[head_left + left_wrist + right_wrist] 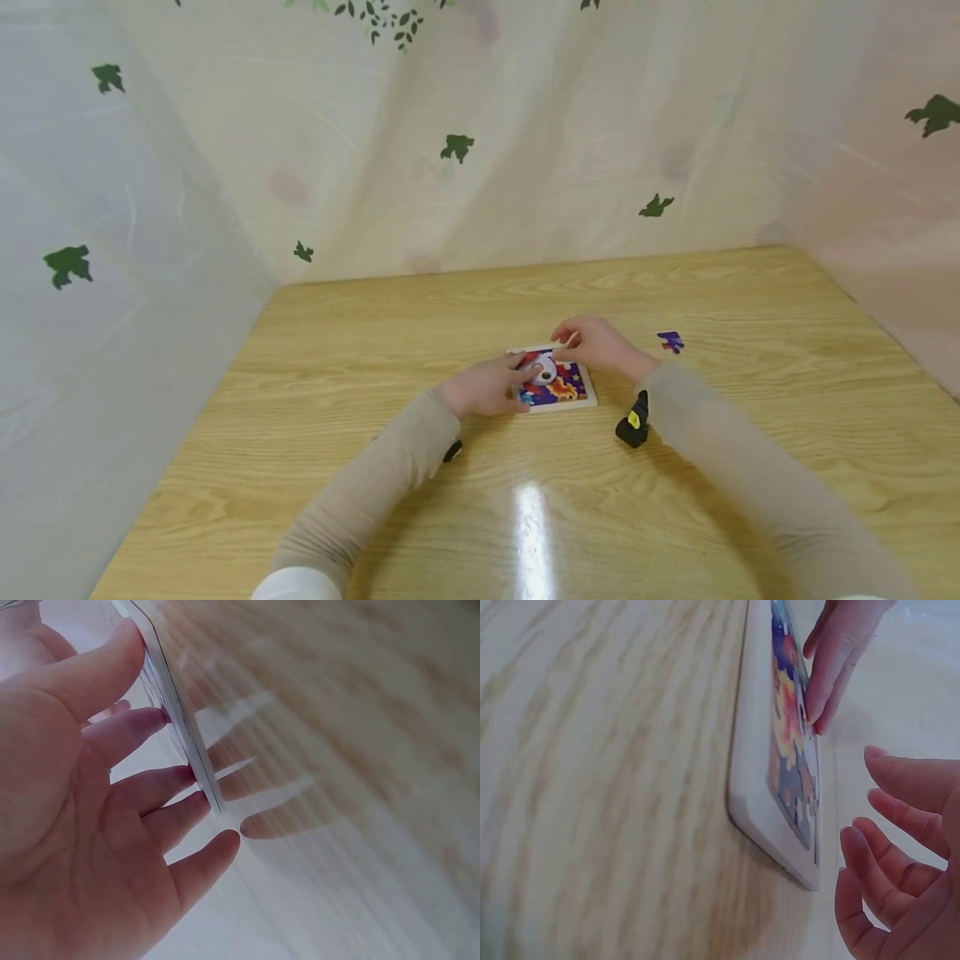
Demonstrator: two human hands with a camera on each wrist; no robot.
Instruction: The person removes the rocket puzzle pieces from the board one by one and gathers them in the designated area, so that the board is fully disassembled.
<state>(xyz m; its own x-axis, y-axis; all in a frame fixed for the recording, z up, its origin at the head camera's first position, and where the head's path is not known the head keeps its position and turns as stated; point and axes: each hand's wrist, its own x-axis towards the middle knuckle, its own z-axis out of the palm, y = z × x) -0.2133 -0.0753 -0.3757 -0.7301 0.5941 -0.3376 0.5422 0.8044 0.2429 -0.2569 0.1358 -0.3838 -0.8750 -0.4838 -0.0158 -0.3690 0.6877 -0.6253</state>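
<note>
A small jigsaw puzzle point(567, 388) in a white frame tray point(751, 742) lies flat on the wooden table, its picture purple, red and orange with a white shape. My left hand point(487, 387) rests over its left side, fingers spread. In the left wrist view, fingertips point(180, 776) reach the tray's edge and the thumb lies along it. Near the tray's far right corner is my right hand point(596, 343). Its fingers point(874, 847) are loosely bent and apart from the tray in the right wrist view, with nothing between them.
One loose purple jigsaw piece point(671, 341) lies on the table point(360, 333), right of my right hand. A pale curtain point(525, 200) with green bird shapes stands around the table's back and sides. Black wrist devices point(633, 421) sit under the sleeves.
</note>
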